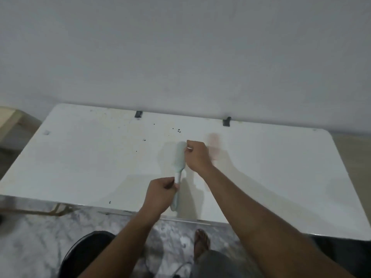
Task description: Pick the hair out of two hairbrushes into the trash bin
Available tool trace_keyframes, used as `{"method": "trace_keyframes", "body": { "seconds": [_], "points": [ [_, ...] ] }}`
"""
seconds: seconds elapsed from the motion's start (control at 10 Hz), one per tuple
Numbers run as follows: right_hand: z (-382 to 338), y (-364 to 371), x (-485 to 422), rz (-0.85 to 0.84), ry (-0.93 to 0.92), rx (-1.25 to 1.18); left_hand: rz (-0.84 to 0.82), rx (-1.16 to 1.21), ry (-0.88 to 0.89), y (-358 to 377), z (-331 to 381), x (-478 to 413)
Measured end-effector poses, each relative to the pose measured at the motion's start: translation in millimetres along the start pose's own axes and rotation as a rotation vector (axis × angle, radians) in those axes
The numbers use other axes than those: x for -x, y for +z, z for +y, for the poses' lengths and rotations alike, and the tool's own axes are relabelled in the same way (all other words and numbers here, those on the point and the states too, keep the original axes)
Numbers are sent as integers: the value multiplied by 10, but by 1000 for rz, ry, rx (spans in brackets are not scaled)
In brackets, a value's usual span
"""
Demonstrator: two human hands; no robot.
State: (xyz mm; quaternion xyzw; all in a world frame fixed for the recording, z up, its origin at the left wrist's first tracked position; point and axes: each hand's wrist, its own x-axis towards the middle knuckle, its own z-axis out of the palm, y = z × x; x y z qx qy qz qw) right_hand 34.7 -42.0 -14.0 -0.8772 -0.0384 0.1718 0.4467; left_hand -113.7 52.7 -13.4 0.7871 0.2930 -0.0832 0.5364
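Over white table (80, 157): left hand (159, 194) grips hairbrush (180, 157) handle, right hand (197, 156) pinches at its head, probably hair; picking underway, second brush unseen

One view, head-worn and wide-angle, from above the table's near edge, facing forward and steeply down. The white table (80, 157) spans mid-frame, its edges bowed by the lens. Pale wall (180, 47) fills the upper part. Both forearms enter from the bottom. The left hand (160, 194), right hand (197, 155) and hairbrush (180, 155) sit centre, close. Marbled floor (30, 237), a dark round bin (84, 251) and a foot (201, 242) lie directly below.
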Motion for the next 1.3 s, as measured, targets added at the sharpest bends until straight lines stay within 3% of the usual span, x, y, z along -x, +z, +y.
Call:
{"method": "trace_keyframes", "body": {
  "seconds": [0.4,0.8,1.0,1.3],
  "points": [
    [135,-154,-475,117,55,106,-23,-266,29,475,348,-602],
    [118,-201,-585,172,145,82,31,-354,23,543,377,-756],
    [17,-249,-555,190,75,184,38,-354,2,551,360,-788],
    [67,-349,-506,269,48,-2,68,-311,8,454,330,-771]
  ]
}}
